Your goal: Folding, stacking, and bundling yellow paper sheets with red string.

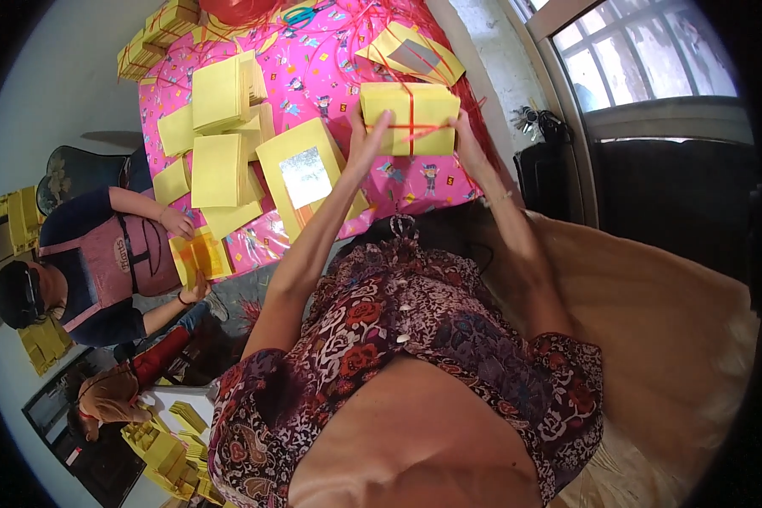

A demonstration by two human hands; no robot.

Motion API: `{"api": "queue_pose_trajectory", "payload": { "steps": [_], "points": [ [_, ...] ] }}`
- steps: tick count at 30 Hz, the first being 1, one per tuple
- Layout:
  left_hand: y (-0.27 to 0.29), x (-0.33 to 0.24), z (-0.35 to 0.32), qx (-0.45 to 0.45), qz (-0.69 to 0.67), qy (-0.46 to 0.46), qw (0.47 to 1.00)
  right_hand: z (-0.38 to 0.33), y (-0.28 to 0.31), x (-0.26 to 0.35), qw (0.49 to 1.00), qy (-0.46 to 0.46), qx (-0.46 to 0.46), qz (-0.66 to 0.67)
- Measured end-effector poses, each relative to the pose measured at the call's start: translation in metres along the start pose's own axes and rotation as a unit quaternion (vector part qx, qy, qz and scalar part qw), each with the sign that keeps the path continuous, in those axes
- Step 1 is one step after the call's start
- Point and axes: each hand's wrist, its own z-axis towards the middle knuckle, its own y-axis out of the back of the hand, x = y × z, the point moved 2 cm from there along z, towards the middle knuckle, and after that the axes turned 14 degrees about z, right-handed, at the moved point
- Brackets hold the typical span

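Between my two hands is a thick bundle of yellow paper (436, 102), with red ribbon crossed over its top face. My left hand (369, 142) grips its near left corner, thumb on top. At the right end my right hand (471, 144) is closed on the edge, its fingers partly hidden. Just beyond the bundle lies a yellow sheet with a grey rectangle (416, 57), crossed by red ribbon. To the left of my left forearm, a yellow stack with a silver square (306, 178) rests on the pink patterned tablecloth (398, 199).
Several yellow paper stacks (218, 173) fill the table's left half. Tied bundles (157, 38), blue-handled scissors (300, 15) and loose red ribbon lie at the far side. A co-worker (102, 254) at the left handles yellow paper (201, 254); another person (110, 394) is behind.
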Motion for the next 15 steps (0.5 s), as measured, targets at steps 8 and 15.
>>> {"api": "queue_pose_trajectory", "payload": {
  "steps": [8, 15],
  "points": [
    [-0.015, 0.019, -0.065, -0.064, -0.030, 0.033, 0.997, -0.052, 0.004, -0.019, 0.992, 0.074, 0.022, -0.099],
    [-0.012, 0.019, -0.077, -0.088, 0.040, 0.026, 0.995, -0.043, 0.003, -0.024, 0.988, 0.007, -0.124, -0.088]
  ]
}}
